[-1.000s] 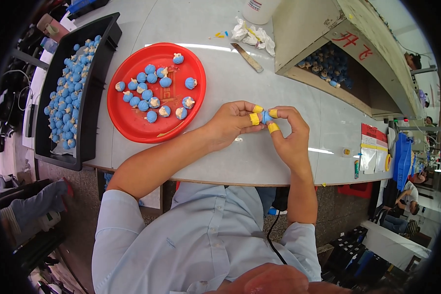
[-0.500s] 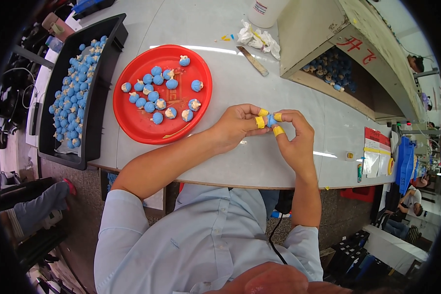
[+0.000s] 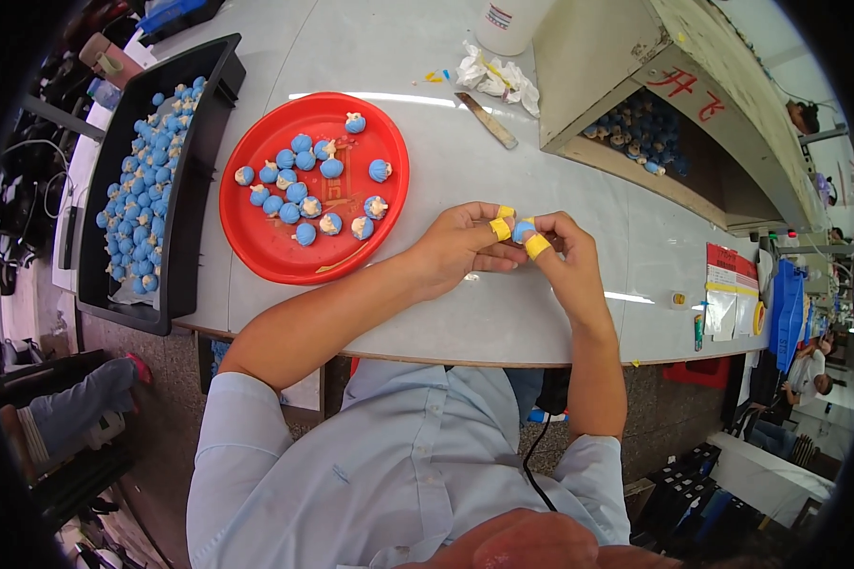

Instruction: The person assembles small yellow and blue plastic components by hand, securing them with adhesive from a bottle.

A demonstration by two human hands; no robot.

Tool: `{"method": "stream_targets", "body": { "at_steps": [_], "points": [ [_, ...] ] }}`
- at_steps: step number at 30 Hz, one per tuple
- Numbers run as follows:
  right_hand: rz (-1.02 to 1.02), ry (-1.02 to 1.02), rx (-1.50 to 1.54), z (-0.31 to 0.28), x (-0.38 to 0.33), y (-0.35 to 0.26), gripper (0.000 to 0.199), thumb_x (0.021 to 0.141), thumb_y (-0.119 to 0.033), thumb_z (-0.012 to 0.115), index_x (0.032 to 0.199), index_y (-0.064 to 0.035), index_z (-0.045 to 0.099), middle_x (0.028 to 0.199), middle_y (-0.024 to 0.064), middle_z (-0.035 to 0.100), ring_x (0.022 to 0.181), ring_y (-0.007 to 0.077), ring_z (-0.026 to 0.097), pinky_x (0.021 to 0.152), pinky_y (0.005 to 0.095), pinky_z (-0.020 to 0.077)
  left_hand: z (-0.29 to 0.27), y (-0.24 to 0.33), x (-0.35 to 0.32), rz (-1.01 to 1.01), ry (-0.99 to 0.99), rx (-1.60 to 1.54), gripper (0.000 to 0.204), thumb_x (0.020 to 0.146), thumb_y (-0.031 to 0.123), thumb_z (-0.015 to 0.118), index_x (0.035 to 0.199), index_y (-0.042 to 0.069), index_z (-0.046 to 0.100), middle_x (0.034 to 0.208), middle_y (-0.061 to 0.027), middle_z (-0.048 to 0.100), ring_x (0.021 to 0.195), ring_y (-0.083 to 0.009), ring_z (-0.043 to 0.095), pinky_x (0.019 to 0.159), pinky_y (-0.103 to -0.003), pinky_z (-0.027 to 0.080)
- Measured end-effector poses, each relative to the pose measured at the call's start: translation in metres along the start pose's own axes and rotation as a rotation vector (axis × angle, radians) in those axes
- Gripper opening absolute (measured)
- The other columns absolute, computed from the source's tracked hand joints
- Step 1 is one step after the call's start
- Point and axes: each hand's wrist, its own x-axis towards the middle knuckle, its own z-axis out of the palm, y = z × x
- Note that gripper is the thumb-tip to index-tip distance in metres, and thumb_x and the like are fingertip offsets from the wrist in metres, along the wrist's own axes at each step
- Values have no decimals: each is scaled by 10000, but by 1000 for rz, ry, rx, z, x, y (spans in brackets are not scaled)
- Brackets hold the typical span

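A small blue ball-shaped piece (image 3: 522, 230) is pinched between the fingertips of both hands above the grey table. My left hand (image 3: 460, 248) closes on its left side, and my right hand (image 3: 571, 270) grips it from the right. Yellow tape wraps the thumb and index finger of each hand. The fingers cover much of the piece. To the left, a round red tray (image 3: 266, 247) holds several small blue balls with cream-coloured parts. Neither hand touches the tray.
A black bin (image 3: 188, 228) full of similar blue balls stands far left. Beyond my hands lie a flat metal blade (image 3: 487, 120), crumpled white paper (image 3: 498, 78) and a white container (image 3: 505, 28). A grey box-like shelf (image 3: 636, 85) at the right holds more pieces.
The blue piece has been turned in my fingertips and sits slightly to the left. My right fingers have curled in more, and my left lower fingers have shifted beneath it.
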Motion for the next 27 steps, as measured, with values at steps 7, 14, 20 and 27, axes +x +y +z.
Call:
{"method": "stream_targets", "body": {
  "at_steps": [7, 14, 20, 27],
  "points": [
    [109, 23, 12, 14, 1, -4, 123, 840, -113, 682, 863, -16, 611, 707, -30, 544, 658, 36, 458, 599, 192, 380, -3, 3, -4, -106, -38, -36, 306, 955, 266, 576, 1085, -7, 534, 999, -129, 622, 908, -200, 667, 752, -277, 548],
    [339, -29, 285, 15, 6, -12, 263, 926, -288, 589, 791, -64, 562, 682, -13, 533, 581, 50, 441, 515, 200, 337, -1, 4, -4, 2, 100, 49, 227, 935, 233, 599, 993, 17, 556, 926, -129, 657, 822, -173, 674, 707, -251, 540],
    [368, -29, 375, 24, 9, -1, 246, 940, -267, 567, 787, -76, 539, 707, -13, 531, 622, 48, 444, 546, 202, 342, -2, 3, -1, 32, 156, 122, 178, 924, 194, 603, 959, 21, 577, 908, -132, 669, 784, -166, 675, 688, -243, 534],
    [341, -26, 491, 26, 5, -2, 195, 952, -204, 544, 808, -77, 511, 781, -14, 532, 710, 58, 470, 654, 228, 396, -2, -3, 0, 91, 145, 152, 163, 916, 173, 612, 939, 14, 583, 908, -123, 666, 767, -168, 679, 678, -250, 538]
  ]
}}
